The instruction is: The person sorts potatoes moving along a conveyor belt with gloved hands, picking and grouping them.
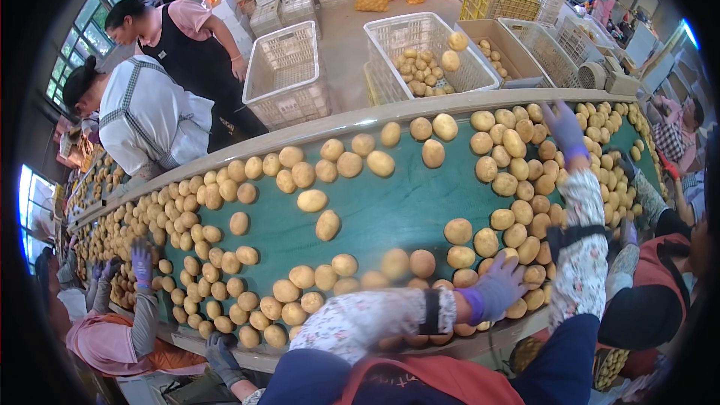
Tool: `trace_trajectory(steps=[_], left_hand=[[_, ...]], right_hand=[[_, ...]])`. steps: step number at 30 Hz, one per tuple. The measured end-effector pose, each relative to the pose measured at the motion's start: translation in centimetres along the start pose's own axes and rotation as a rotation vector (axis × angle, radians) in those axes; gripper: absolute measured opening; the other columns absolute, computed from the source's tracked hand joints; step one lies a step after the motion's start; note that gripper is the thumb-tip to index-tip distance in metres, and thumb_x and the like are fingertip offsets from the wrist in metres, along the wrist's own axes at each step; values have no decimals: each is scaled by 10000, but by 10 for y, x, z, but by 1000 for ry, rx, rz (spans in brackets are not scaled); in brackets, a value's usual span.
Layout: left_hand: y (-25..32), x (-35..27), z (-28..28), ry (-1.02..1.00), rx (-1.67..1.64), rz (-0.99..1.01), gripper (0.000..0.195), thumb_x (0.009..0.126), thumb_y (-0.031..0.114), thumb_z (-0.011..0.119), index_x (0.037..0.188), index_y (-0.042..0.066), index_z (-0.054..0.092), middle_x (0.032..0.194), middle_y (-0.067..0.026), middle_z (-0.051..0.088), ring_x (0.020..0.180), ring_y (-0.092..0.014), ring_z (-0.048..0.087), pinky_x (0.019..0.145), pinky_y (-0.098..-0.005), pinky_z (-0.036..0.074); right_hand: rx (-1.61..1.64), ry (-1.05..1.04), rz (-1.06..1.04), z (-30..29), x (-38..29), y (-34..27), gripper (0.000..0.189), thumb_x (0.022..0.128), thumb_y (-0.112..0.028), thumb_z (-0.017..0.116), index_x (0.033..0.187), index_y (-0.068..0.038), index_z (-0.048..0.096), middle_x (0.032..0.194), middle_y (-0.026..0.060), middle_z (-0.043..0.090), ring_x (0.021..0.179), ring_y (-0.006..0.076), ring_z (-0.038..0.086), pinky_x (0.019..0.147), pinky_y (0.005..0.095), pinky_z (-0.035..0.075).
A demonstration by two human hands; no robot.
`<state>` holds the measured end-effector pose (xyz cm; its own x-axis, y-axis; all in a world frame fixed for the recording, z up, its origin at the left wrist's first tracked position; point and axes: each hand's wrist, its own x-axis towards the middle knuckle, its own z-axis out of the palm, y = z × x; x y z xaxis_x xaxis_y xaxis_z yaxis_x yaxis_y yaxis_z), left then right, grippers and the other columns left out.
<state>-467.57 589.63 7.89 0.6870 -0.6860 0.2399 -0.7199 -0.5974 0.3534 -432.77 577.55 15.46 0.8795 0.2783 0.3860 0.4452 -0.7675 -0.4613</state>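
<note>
Many potatoes [520,211] lie on a green conveyor belt [388,202] in front of me. My left hand [498,287], in a purple-grey glove, is low over the near-side potatoes, fingers spread and touching or just above them. Across the belt, my right hand [564,129] reaches to the far side with its gloved fingers apart and nothing in them. Beyond the belt's rail, two potatoes [450,61] are in mid-air above a white plastic crate [382,48], which has a pile of potatoes inside. What lies under my left palm is hidden.
A wooden rail [315,135] borders the belt's far side. Behind it stand another white crate [281,67], a cardboard box [520,48] holding potatoes, and a motor [592,75]. Co-workers' gloved hands [142,261] work at left; another person [647,287] stands close at my right.
</note>
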Motion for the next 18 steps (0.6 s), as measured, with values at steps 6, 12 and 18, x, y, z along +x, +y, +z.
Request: trace_trajectory(steps=[6, 12, 18], left_hand=[[6, 7, 7, -250, 129, -90, 420, 950, 233, 576, 1324, 411, 646, 1151, -61, 676, 1391, -436, 433, 1115, -719, 243], [-6, -83, -22, -73, -23, -175, 322, 919, 371, 601, 1220, 414, 707, 1224, -81, 644, 1386, -472, 425, 1104, -724, 223], [-12, -225, -69, -34, -50, -211, 584, 868, 581, 667, 1388, 326, 598, 1357, -88, 581, 1395, -460, 442, 1103, -704, 300]], right_hand=[[-542, -171, 326, -16, -148, 149, 582, 942, -553, 645, 1208, -37, 689, 1072, 235, 726, 1041, 393, 686, 916, 473, 527], [62, -127, 264, 32, -193, -3, 500, 971, -410, 664, 1310, -43, 643, 1158, 247, 690, 1061, 389, 666, 941, 434, 523], [39, -239, -5, 105, -236, -174, 553, 956, -378, 670, 1361, -10, 594, 1151, 265, 666, 1049, 434, 638, 933, 475, 522]])
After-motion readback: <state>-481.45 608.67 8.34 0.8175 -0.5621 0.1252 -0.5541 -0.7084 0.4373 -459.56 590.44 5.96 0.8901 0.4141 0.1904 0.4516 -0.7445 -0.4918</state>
